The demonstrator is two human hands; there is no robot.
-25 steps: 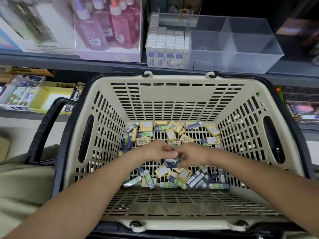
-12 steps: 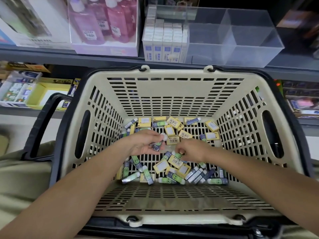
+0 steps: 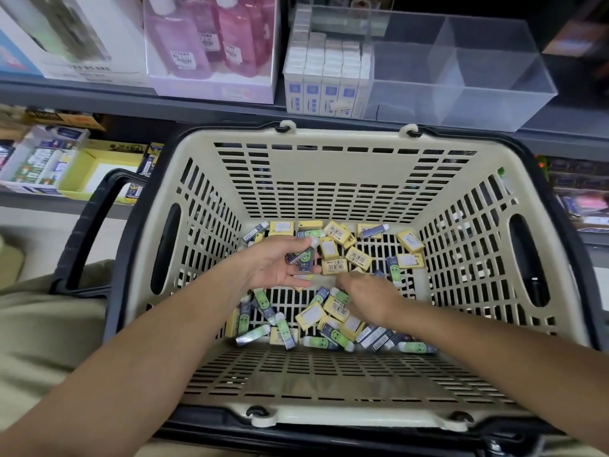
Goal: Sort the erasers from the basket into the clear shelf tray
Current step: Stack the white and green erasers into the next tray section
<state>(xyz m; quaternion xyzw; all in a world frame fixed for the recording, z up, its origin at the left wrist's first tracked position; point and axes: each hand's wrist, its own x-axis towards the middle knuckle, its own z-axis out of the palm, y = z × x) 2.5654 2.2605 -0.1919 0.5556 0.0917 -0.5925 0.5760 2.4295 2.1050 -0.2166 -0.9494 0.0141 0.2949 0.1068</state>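
A beige basket (image 3: 346, 179) sits in front of me with several small erasers (image 3: 333, 249) scattered on its floor, some yellow, some green and blue. My left hand (image 3: 276, 267) is palm-up inside the basket and holds a few blue-and-green erasers (image 3: 301, 258) against its fingers. My right hand (image 3: 369, 296) reaches down into the pile just right of it, fingers curled among the erasers; what they grip is hidden. The clear shelf tray (image 3: 461, 77) stands on the shelf behind, with white-and-blue erasers (image 3: 324, 80) upright in its left part.
Pink bottles in a display box (image 3: 211, 44) stand left of the tray on the grey shelf (image 3: 99, 94). A lower shelf at left holds a yellow box (image 3: 95, 166) and stationery. The basket's black handle (image 3: 89, 225) hangs at left.
My left hand has turned palm-up and lifted slightly with erasers in it. My right hand has drawn away from the left and dipped into the pile.
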